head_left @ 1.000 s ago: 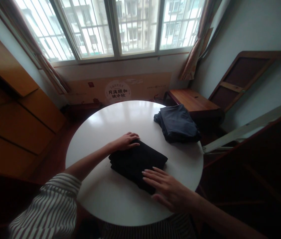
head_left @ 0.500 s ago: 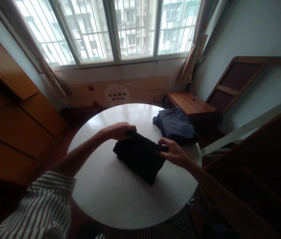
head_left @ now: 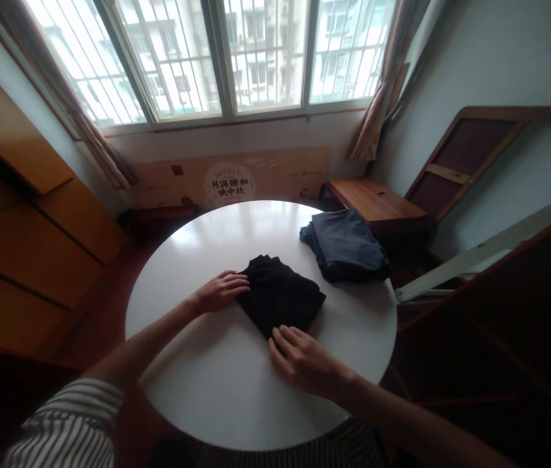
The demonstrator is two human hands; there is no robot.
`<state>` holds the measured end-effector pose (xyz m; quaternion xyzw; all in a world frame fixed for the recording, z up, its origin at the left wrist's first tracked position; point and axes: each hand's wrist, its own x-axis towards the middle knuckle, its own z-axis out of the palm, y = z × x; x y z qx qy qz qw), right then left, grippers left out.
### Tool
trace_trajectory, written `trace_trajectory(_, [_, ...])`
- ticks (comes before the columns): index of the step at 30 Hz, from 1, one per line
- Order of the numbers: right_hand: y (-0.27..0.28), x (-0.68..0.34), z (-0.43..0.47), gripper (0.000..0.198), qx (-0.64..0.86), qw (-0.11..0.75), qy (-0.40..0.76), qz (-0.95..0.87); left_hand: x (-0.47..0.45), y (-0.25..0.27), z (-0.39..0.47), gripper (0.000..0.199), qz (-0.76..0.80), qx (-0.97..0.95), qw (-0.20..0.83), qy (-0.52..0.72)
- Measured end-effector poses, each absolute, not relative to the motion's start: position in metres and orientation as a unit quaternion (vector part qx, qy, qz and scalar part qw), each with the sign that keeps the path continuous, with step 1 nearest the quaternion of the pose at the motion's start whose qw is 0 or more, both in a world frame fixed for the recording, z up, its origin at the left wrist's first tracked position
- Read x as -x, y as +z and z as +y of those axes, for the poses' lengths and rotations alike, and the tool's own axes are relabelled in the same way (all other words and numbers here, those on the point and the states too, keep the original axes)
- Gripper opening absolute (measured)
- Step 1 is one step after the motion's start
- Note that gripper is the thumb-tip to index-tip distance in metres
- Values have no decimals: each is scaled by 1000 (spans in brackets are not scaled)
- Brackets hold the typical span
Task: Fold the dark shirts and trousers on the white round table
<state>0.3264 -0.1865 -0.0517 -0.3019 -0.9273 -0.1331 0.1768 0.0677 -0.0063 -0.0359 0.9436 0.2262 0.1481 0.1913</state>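
Note:
A folded black cloth garment (head_left: 280,292) lies in a compact bundle on the white round table (head_left: 217,383). At its left edge rests my left hand (head_left: 221,290), palm down, with the fingers stretched out and their tips touching the cloth. My right hand (head_left: 299,357) is at the near corner of the bundle. Its fingers are slightly bent and a little apart, and the fingertips lie on the fabric. Whether any cloth is tucked under the right thumb is hard to see. The exact kind of garment does not show.
A stack of folded dark blue-grey clothes (head_left: 348,244) sits at the table's far right edge. Beyond it stands a low wooden table (head_left: 377,201). Orange-brown cabinets (head_left: 22,247) line the left side, and a barred window (head_left: 266,52) is ahead.
The raised black edge held in both hands has been folded down, leaving a smaller bundle. My left hand moved nearer and left; my right hand came down to the near corner. Both grips loosened.

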Motion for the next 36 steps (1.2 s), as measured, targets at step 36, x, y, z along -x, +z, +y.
trace_trajectory(36, [-13,-374,-122,31,477,276,3,-835,-152,-45,24,31,449,-847,95,269])
